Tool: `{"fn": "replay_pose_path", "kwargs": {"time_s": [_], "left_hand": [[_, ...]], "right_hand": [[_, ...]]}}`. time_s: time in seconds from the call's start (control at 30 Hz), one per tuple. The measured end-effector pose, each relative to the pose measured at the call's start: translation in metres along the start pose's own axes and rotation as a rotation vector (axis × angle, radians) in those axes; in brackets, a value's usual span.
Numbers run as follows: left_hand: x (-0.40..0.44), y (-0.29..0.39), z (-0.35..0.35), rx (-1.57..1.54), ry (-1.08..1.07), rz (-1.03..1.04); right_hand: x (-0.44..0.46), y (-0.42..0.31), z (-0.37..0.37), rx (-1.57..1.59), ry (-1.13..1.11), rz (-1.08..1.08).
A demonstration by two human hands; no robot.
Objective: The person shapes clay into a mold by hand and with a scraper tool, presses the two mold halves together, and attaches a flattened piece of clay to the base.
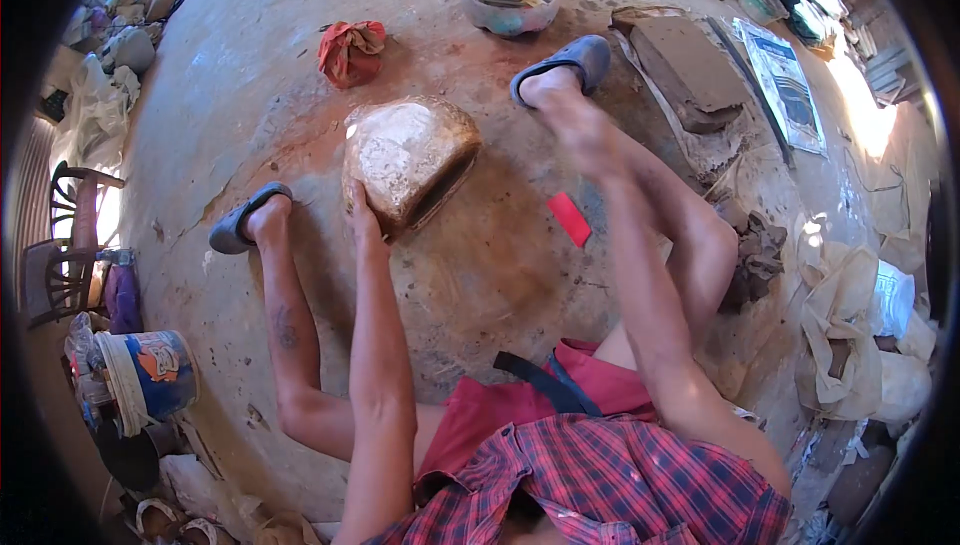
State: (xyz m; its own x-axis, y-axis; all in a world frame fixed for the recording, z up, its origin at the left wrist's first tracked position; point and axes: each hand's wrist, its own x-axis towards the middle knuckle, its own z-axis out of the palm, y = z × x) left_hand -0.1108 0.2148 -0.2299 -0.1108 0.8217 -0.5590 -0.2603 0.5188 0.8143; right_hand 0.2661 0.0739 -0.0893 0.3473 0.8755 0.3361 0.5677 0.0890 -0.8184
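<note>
Daylight leaves the floor (pixel 265 70) moderately bright, with warmer, duller tones toward the middle. The strongest glare is at the upper right, where a sunlit strip burns out to white and loses its detail. Another bright gap at the left puts the chairs (pixel 40 280) into near silhouette. The pot (pixel 408 140) shows a pale top and a deeply shaded opening, and soft shadow lies beside the left leg (pixel 300 335). The right hand (pixel 588 143) looks blurred, its outline merging with the shin. Fisheye distortion bends the surroundings, stretching objects near the rim, and black vignetting swallows the corners.
</note>
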Motion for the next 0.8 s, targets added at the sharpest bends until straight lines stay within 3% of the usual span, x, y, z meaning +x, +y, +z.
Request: {"fn": "replay_pose_path", "kwargs": {"time_s": [0.03, 0.1, 0.13, 0.2, 0.23, 0.3, 0.4, 0.43, 0.5, 0.57, 0.6, 0.67, 0.8], "left_hand": [[-0.012, 0.009, -0.005, 0.069, -0.022, -0.026], [-0.033, 0.025, -0.009, 0.236, 0.017, -0.054], [-0.034, 0.026, -0.013, 0.312, 0.034, -0.020], [-0.031, 0.019, -0.027, 0.447, 0.013, 0.076], [-0.046, 0.016, -0.029, 0.354, -0.069, 0.141], [-0.025, -0.007, -0.058, 0.367, -0.130, 0.131], [-0.068, -0.021, -0.053, 0.379, -0.023, 0.283], [-0.082, -0.027, -0.058, 0.330, -0.049, 0.307], [-0.107, -0.039, -0.066, 0.323, -0.045, 0.406], [-0.110, -0.054, -0.085, 0.331, -0.049, 0.445], [-0.110, -0.058, -0.089, 0.341, -0.042, 0.480], [-0.124, -0.054, -0.083, 0.327, -0.019, 0.511], [-0.133, -0.049, -0.083, 0.257, 0.013, 0.547]], "right_hand": [[-0.021, -0.095, -0.060, -0.018, 0.015, 0.325], [-0.071, -0.052, -0.123, 0.002, 0.474, 0.221], [-0.093, -0.039, -0.169, -0.112, 0.572, 0.179], [-0.144, -0.014, -0.256, -0.426, 0.801, 0.312], [-0.168, -0.006, -0.287, -0.483, 0.849, 0.320], [-0.223, 0.023, -0.349, -0.892, 0.885, 0.590], [-0.284, 0.053, -0.383, -0.812, 1.035, 0.631], [-0.283, 0.040, -0.376, -0.675, 1.049, 0.802], [-0.287, 0.047, -0.370, -0.765, 0.843, 0.848], [-0.291, 0.075, -0.356, -0.763, 0.663, 0.671], [-0.263, 0.048, -0.330, -0.790, 0.614, 0.918], [-0.249, 0.054, -0.301, -1.022, 0.455, 0.789], [-0.232, 0.052, -0.281, -0.992, 0.453, 0.910]]}}
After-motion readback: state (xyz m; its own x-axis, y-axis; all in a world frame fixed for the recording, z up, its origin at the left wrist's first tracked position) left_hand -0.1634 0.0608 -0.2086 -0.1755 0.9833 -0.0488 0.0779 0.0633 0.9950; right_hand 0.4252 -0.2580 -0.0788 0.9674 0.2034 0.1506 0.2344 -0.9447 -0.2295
